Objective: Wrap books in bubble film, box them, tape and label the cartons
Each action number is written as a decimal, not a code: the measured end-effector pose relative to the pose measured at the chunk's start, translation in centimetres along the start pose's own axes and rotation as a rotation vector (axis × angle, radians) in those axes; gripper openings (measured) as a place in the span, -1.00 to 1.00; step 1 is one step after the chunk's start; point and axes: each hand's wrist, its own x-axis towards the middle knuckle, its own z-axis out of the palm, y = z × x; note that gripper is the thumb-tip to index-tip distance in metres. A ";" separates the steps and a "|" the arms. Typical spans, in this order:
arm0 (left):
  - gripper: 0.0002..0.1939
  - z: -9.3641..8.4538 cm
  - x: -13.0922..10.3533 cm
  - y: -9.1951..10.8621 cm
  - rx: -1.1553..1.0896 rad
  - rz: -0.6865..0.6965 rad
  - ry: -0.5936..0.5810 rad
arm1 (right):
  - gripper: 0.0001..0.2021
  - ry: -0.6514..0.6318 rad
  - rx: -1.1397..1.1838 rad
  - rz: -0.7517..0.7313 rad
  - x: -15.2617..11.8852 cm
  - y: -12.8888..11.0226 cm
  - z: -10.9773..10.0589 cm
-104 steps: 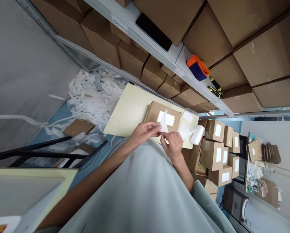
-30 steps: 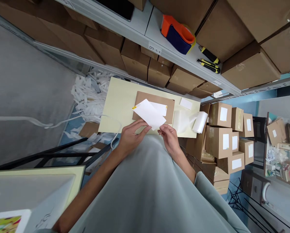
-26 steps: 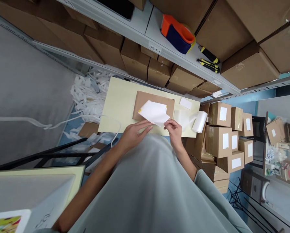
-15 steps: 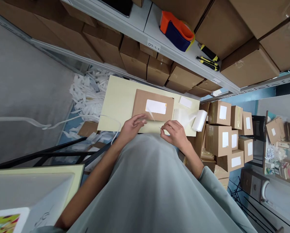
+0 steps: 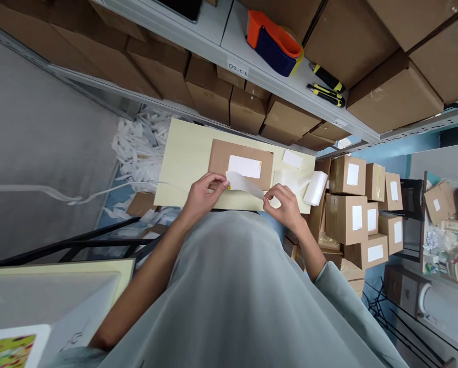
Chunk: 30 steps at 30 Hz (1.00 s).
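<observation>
A white label (image 5: 245,185) is stretched between both hands, just in front of a brown cardboard box (image 5: 218,156). My left hand (image 5: 206,193) pinches its left end, near a small yellow mark. The right end is between the thumb and finger of my right hand (image 5: 282,203). On the box's top lies another white label (image 5: 245,166). The box rests on a pale yellow table (image 5: 185,153). To its right are a small white slip (image 5: 292,159) and a roll of white labels (image 5: 315,188) with a loose strip.
Above the table's far edge runs a shelf (image 5: 213,48) with boxes, an orange and blue tape dispenser (image 5: 277,46) and cutters (image 5: 326,87). Labelled boxes (image 5: 346,220) are stacked at right. White paper strips (image 5: 135,148) pile up at left, beside a black metal frame (image 5: 98,243).
The label has turned its flat face up and is now held at both ends. My left hand has closed on its left end, and my right hand has moved slightly right.
</observation>
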 end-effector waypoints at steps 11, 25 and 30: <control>-0.72 -0.1 6.7 -4.1 0.140 0.027 -0.125 | -0.91 0.087 0.289 0.393 5.2 10.3 3.6; -0.73 1.5 9.2 -8.0 0.128 -0.011 -0.079 | -0.93 0.056 0.214 0.430 6.4 14.6 5.9; -0.71 1.5 9.3 -9.0 0.144 0.006 -0.067 | -0.95 0.040 0.122 0.407 6.4 15.4 6.3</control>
